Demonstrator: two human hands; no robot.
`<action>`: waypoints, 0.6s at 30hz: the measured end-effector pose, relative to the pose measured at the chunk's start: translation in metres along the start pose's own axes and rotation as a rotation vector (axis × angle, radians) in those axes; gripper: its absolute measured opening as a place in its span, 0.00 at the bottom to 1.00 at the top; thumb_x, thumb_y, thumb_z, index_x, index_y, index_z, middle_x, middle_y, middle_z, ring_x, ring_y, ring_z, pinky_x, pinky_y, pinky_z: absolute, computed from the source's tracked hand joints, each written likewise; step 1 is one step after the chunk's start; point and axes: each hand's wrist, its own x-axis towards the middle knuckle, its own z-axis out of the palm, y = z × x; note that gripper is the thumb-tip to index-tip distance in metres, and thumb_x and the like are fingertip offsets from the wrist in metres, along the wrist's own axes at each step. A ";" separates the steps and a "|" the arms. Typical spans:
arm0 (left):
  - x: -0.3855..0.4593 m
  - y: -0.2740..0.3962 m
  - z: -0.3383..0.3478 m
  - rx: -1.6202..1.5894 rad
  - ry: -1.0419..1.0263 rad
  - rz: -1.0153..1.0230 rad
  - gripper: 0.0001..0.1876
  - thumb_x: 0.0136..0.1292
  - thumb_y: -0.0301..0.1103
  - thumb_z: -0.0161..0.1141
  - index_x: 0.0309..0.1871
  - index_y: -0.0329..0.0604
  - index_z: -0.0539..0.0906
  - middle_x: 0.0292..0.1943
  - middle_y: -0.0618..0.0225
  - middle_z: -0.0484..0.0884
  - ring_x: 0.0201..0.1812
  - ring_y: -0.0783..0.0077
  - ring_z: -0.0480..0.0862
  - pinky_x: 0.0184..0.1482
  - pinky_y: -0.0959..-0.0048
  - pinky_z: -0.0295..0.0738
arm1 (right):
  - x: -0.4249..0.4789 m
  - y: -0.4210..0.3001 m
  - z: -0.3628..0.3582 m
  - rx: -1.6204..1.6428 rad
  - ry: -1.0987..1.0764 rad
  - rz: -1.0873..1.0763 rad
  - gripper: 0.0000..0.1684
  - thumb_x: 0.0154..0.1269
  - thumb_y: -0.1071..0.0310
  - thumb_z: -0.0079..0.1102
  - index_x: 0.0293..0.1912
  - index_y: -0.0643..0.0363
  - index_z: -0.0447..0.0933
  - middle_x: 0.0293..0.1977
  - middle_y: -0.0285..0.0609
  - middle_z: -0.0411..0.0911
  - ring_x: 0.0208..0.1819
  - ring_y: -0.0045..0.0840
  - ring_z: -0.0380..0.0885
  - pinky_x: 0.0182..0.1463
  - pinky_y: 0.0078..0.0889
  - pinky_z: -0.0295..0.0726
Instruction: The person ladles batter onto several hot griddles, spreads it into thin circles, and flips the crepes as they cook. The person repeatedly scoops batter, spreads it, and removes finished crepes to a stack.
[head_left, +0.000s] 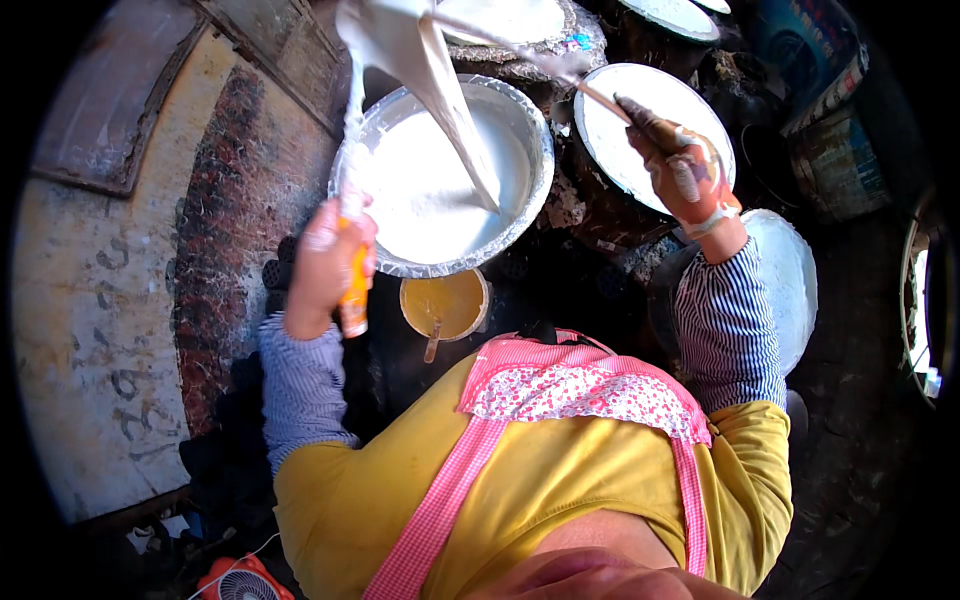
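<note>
My left hand (330, 255) grips the orange handle (354, 296) of a tool whose upper part is coated in white paste. In my right hand (686, 169), which has a soiled orange-brown covering, is a thin wooden stick (606, 100) slanting up to the left. A stretchy, sheet-like white mass (439, 82) hangs near the upper ends of both, its tail reaching down into a round basin (541, 161). White, batter-like liquid (427, 195) partly fills that basin. Below it sits a small tub of yellowish liquid (457, 304) with a small stick (432, 346) leaning on its rim.
Round drums with white-coated tops (652, 112) stand behind and right of the basin. Another pale round top (784, 285) lies by my right sleeve. A stained wall (112, 300) bounds the left. A large bucket (840, 165) is at right; an orange fan (244, 583) sits lower left.
</note>
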 end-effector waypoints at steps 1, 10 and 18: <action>0.004 -0.033 0.002 0.117 0.070 0.003 0.12 0.65 0.31 0.50 0.49 0.36 0.70 0.24 0.71 0.72 0.16 0.83 0.71 0.17 0.80 0.69 | 0.001 -0.010 0.004 -0.286 -0.100 0.128 0.23 0.64 0.75 0.46 0.58 0.51 0.72 0.37 0.45 0.80 0.33 0.27 0.80 0.33 0.27 0.77; 0.017 -0.176 0.000 1.151 0.004 -0.135 0.19 0.57 0.30 0.56 0.49 0.28 0.71 0.34 0.44 0.79 0.36 0.46 0.82 0.40 0.57 0.76 | -0.001 -0.030 0.033 -0.520 -0.587 0.272 0.12 0.57 0.68 0.54 0.43 0.54 0.77 0.32 0.42 0.78 0.32 0.35 0.78 0.33 0.30 0.78; 0.018 -0.183 -0.007 1.415 0.160 -0.102 0.21 0.57 0.25 0.51 0.56 0.28 0.66 0.38 0.47 0.78 0.34 0.50 0.82 0.36 0.62 0.79 | -0.030 0.044 0.066 -0.539 -0.716 0.307 0.16 0.62 0.67 0.48 0.49 0.57 0.75 0.28 0.47 0.78 0.30 0.37 0.79 0.33 0.32 0.79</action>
